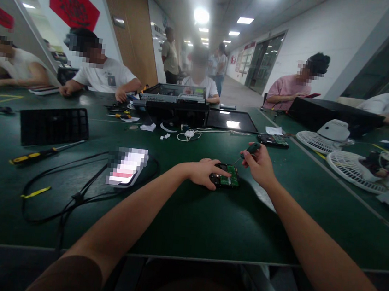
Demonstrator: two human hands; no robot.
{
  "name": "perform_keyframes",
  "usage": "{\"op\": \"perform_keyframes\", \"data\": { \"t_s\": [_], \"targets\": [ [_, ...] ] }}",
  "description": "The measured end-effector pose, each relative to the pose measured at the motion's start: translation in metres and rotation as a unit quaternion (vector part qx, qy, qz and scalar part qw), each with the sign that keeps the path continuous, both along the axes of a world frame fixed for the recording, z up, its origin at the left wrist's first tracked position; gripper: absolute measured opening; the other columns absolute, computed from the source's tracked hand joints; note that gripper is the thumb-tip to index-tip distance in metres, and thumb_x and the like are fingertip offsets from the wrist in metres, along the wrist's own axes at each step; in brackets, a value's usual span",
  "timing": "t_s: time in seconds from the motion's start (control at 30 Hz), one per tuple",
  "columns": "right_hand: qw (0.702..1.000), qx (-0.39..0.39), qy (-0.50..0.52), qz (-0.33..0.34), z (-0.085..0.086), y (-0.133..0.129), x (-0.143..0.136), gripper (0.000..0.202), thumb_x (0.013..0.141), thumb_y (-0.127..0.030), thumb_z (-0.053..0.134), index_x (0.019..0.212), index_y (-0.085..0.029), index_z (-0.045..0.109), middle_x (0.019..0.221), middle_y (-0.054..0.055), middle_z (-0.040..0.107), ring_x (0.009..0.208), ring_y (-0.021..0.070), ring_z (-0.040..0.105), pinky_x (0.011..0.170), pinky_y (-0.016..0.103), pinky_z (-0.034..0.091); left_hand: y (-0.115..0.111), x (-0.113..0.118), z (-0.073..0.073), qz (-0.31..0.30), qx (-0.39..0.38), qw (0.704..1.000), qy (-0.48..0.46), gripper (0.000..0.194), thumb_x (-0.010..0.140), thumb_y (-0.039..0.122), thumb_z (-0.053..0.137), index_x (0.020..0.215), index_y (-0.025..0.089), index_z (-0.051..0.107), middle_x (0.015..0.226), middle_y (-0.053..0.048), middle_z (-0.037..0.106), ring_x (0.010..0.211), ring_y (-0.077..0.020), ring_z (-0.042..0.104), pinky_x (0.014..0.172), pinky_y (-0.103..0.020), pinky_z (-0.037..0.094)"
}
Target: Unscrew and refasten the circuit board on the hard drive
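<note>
A hard drive (233, 179) with a green circuit board lies on the green table (186, 223). My left hand (207, 172) grips its left side, with a finger reaching over the board. In my right hand (260, 164) is a screwdriver with a dark green handle (251, 148). Its thin shaft slants down toward the drive's upper right edge; whether the tip touches a screw cannot be made out. A pale reflection or sheet shows beneath my right wrist.
A lit phone (127, 168), a black cable (79, 198) and a yellow-black screwdriver (36, 156) lie left. Behind stand an open metal case (174, 93) and a dark panel (232, 120). White fan parts (358, 169) lie right. Several people sit around the table.
</note>
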State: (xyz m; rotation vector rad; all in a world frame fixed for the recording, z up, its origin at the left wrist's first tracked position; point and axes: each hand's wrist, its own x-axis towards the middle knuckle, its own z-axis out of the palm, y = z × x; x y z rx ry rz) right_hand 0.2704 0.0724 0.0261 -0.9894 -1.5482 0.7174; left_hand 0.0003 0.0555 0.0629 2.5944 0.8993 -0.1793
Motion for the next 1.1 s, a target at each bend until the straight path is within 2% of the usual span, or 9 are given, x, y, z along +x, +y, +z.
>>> {"op": "perform_keyframes", "data": {
  "t_s": [0.27, 0.47, 0.6, 0.7, 0.87, 1.0, 1.1],
  "targets": [
    [1.0, -0.002, -0.008, 0.001, -0.004, 0.003, 0.002, 0.059, 0.089, -0.061, 0.074, 0.129, -0.027, 0.048, 0.104, 0.005, 0.072, 0.07, 0.0163, 0.067, 0.06, 0.033, 0.056, -0.001, -0.001, 0.002, 0.003, -0.014, 1.0, -0.007, 0.084, 0.089, 0.054, 0.071, 0.164, 0.049, 0.033, 0.177, -0.001, 0.011, 0.158, -0.0462, 0.02, 0.125, -0.064, 0.024],
    [1.0, 0.006, -0.01, -0.009, 0.002, -0.002, -0.002, 0.053, 0.087, -0.061, 0.078, 0.114, -0.026, 0.048, 0.102, 0.004, 0.072, 0.065, 0.0166, 0.068, 0.055, 0.032, 0.055, -0.001, -0.001, -0.001, 0.004, -0.004, 1.0, -0.02, 0.082, 0.089, 0.051, 0.072, 0.163, 0.049, 0.036, 0.176, -0.002, 0.014, 0.157, -0.0464, 0.023, 0.125, -0.064, 0.024],
    [0.999, -0.001, -0.022, -0.029, 0.005, -0.005, -0.005, 0.058, 0.081, -0.064, 0.082, 0.108, -0.027, 0.046, 0.09, 0.002, 0.072, 0.061, 0.0185, 0.067, 0.051, 0.033, 0.053, 0.0, -0.001, -0.003, 0.004, -0.003, 1.0, -0.017, 0.083, 0.088, 0.053, 0.073, 0.162, 0.05, 0.036, 0.177, -0.002, 0.013, 0.157, -0.0464, 0.023, 0.125, -0.064, 0.025],
    [0.997, 0.011, -0.057, -0.054, 0.006, -0.007, -0.005, 0.06, 0.08, -0.067, 0.08, 0.113, -0.028, 0.048, 0.084, 0.002, 0.071, 0.061, 0.0212, 0.068, 0.054, 0.036, 0.056, 0.0, -0.001, -0.001, 0.007, -0.004, 1.0, -0.011, 0.083, 0.088, 0.054, 0.072, 0.163, 0.05, 0.035, 0.177, -0.001, 0.012, 0.157, -0.0465, 0.022, 0.125, -0.064, 0.025],
    [0.986, 0.034, -0.131, -0.101, 0.011, -0.013, -0.005, 0.059, 0.086, -0.065, 0.075, 0.126, -0.027, 0.052, 0.082, 0.003, 0.072, 0.06, 0.023, 0.07, 0.062, 0.04, 0.057, -0.003, -0.001, 0.002, 0.009, -0.008, 1.0, -0.01, 0.083, 0.089, 0.055, 0.071, 0.163, 0.05, 0.034, 0.177, -0.002, 0.012, 0.157, -0.0468, 0.021, 0.124, -0.065, 0.026],
    [0.98, 0.035, -0.149, -0.126, 0.013, -0.018, -0.005, 0.068, 0.088, -0.068, 0.071, 0.137, -0.026, 0.049, 0.077, 0.002, 0.072, 0.059, 0.0241, 0.07, 0.065, 0.041, 0.056, -0.001, 0.001, 0.002, 0.006, -0.004, 1.0, 0.003, 0.086, 0.088, 0.055, 0.071, 0.164, 0.05, 0.032, 0.177, -0.001, 0.012, 0.157, -0.0448, 0.022, 0.125, -0.063, 0.024],
    [0.98, 0.034, -0.152, -0.127, 0.014, -0.021, -0.007, 0.066, 0.091, -0.066, 0.068, 0.138, -0.026, 0.049, 0.078, 0.003, 0.073, 0.061, 0.025, 0.071, 0.067, 0.042, 0.057, -0.001, 0.001, 0.002, 0.003, 0.0, 1.0, 0.003, 0.085, 0.089, 0.056, 0.071, 0.164, 0.05, 0.032, 0.177, -0.002, 0.013, 0.157, -0.0453, 0.022, 0.125, -0.063, 0.024]
  ]
}}
